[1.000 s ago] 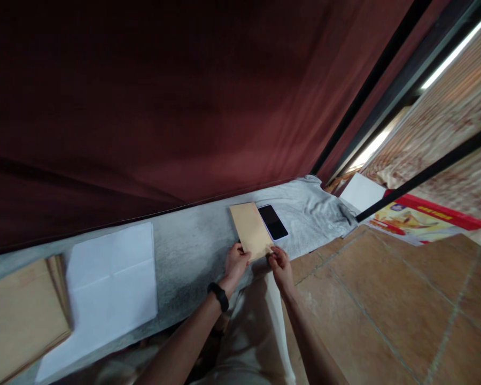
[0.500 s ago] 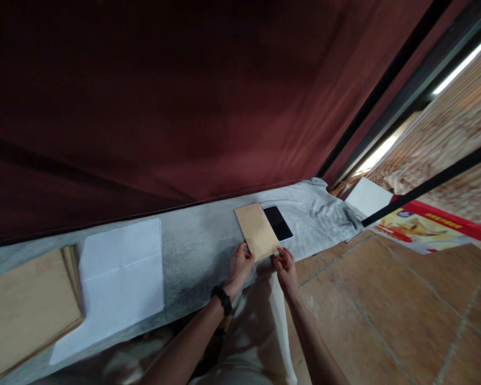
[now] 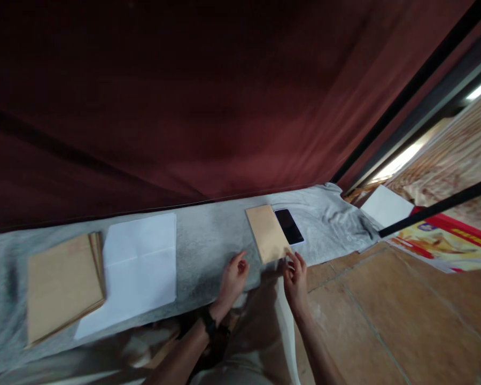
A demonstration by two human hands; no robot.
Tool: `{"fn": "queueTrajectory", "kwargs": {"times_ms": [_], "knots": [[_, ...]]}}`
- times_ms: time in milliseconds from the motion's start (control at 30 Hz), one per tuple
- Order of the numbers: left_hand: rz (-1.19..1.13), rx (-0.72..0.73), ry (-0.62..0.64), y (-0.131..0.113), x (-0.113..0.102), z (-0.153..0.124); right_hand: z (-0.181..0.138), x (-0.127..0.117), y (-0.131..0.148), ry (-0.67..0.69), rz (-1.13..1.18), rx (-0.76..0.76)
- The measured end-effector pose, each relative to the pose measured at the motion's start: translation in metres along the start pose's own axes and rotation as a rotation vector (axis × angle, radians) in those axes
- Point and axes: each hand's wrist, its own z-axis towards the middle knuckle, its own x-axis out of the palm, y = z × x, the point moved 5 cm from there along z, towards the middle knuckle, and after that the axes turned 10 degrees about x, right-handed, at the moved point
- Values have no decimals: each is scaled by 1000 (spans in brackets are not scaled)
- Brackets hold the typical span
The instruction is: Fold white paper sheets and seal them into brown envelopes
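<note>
A small brown paper envelope (image 3: 268, 232) lies flat on a grey cloth, its long side against a dark-screened phone (image 3: 289, 226). My left hand (image 3: 233, 277) is just left of the envelope's near end, apart from it, with thumb and fingers loosely spread and nothing between them. At the envelope's near right corner is my right hand (image 3: 295, 278); its fingers are half curled but apart, and the fingertips seem to touch the corner.
A pile of larger brown envelopes (image 3: 64, 289) overlaps white paper sheets (image 3: 144, 262) on the left of the cloth-covered surface (image 3: 208, 230). A dark red curtain (image 3: 224, 133) hangs behind. Black poles (image 3: 444, 208) and a red-and-yellow printed box (image 3: 452, 240) are at right.
My left hand has let go of the envelope and drawn back to the left. My right hand has loosened at its corner. The view has shifted slightly left.
</note>
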Motion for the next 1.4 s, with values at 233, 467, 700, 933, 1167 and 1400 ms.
{"fn": "queueTrajectory", "kwargs": {"times_ms": [233,467,700,933,1167,1400], "knots": [[547,268,-244,21,-114,-69,-44,52,42,235,-217,-370],[1054,191,-344,50,-173,-105,-82,132,61,450,-214,-479],[1168,56,-157,65,-185,-106,-95,159,63,412,-399,-592],[1132,49,-68,60,-187,-104,-99,161,61,383,-490,-634],[1037,107,-85,51,-190,-103,-99,161,64,375,-484,-650],[751,165,-170,47,-199,-97,-100,161,65,379,-483,-649]]}}
